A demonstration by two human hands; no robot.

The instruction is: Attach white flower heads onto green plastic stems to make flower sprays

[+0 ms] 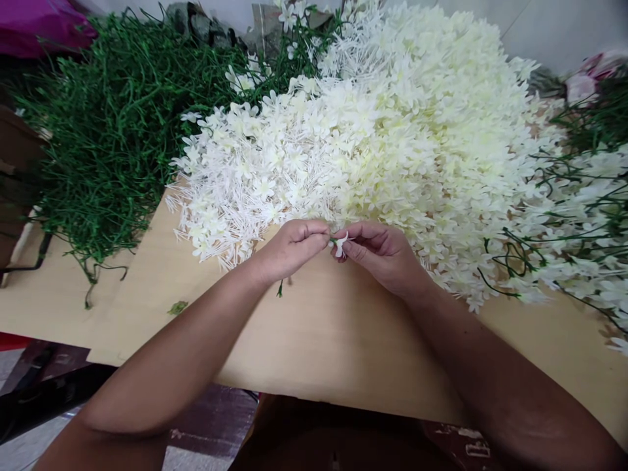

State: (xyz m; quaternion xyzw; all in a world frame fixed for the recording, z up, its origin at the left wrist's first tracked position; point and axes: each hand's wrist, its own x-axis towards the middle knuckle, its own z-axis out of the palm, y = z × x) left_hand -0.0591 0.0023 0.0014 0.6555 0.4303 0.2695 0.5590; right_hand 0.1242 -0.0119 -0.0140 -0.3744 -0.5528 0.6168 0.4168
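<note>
Over the near middle of the table, my two hands meet at the fingertips. My left hand (304, 243) is closed on a green plastic stem, whose lower end (280, 288) pokes out below the wrist. My right hand (380, 252) pinches a small white artificial flower (340, 244) between thumb and fingers. The flower sits at the tip of the green stem, touching it; whether it is fully seated I cannot tell. Just beyond both hands lies a big heap of loose white flowers (392, 137) with thin white stalks.
A tangled pile of green stems (112, 124) covers the back left. On the right lie white flowers joined to green stems (583, 229). A small green scrap (177, 307) rests on the wooden table (294, 353). A purple bag (44, 26) is at the far left.
</note>
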